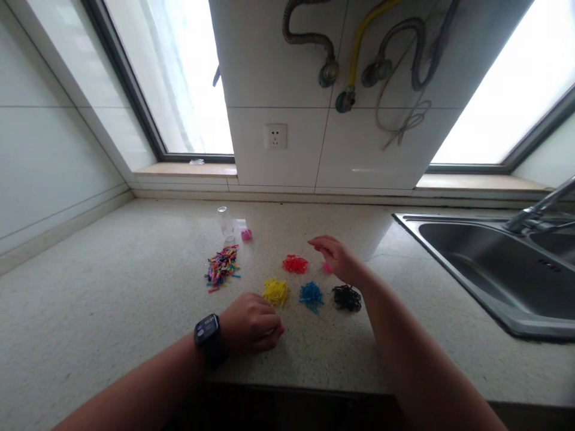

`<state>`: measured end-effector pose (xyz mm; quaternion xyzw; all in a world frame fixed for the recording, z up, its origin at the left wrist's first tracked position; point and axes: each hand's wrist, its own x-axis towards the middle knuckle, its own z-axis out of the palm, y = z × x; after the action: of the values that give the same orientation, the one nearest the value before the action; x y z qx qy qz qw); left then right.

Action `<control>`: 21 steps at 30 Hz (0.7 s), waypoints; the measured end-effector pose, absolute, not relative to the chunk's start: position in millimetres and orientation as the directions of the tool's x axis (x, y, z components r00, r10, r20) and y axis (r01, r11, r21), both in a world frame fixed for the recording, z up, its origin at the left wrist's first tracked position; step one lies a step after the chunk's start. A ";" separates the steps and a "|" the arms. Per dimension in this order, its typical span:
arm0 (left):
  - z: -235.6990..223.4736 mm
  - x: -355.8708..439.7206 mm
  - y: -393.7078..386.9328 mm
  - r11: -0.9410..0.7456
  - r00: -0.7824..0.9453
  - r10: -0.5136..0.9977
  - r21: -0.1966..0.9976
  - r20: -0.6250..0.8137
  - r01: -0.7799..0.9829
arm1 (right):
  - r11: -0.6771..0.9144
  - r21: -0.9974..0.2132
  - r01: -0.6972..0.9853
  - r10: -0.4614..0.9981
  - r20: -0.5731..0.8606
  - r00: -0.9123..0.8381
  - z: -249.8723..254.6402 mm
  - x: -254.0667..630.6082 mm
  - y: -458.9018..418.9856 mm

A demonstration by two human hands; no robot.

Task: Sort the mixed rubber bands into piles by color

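My left hand (254, 323), with a dark watch (207, 329) on its wrist, rests near the counter's front edge beside a yellow pile of small rubber bands (275, 291). Its fingers are curled closed; whatever is inside them is hidden. Over a small pink pile (327, 267), partly covered by it, hovers my right hand (338, 258), fingers stretched out to the left and thumb apart. Nothing shows in it. Around the hands lie a red pile (295, 264), a blue pile (311, 296) and a black pile (347, 297). A mixed-colour heap (222, 267) sits farther left.
Behind the mixed heap is a clear plastic container (226, 224), with a small pink object (246, 234) beside it. A steel sink (467, 257) with a faucet (539, 209) is set into the counter (112, 311) at right. The tiled wall carries a socket (275, 136) and hoses (309, 39).
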<state>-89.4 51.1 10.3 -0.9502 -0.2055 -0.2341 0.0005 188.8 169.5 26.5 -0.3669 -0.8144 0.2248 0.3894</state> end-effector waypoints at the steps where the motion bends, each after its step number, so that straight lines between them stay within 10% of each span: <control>1: 10.2 -89.5 51.3 -0.915 0.803 0.391 0.093 0.451 0.393 | 0.620 -0.681 0.389 0.781 0.489 -0.389 31.6 193.2 167.9; 9: 6.0 -90.1 55.2 -0.911 0.786 0.375 0.039 0.491 0.410 | 0.566 -0.684 0.460 0.823 0.494 -0.279 69.4 234.2 159.6; 21: 22.0 -148.4 95.6 -0.704 0.670 0.593 -0.117 0.447 0.701 | 0.283 -0.767 0.576 0.893 0.430 0.133 -24.7 302.3 232.8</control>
<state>-148.4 95.6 22.0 -0.9029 -0.3581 -0.1917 0.1406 302.3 232.8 -24.7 -0.5761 -0.6376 0.1634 0.4846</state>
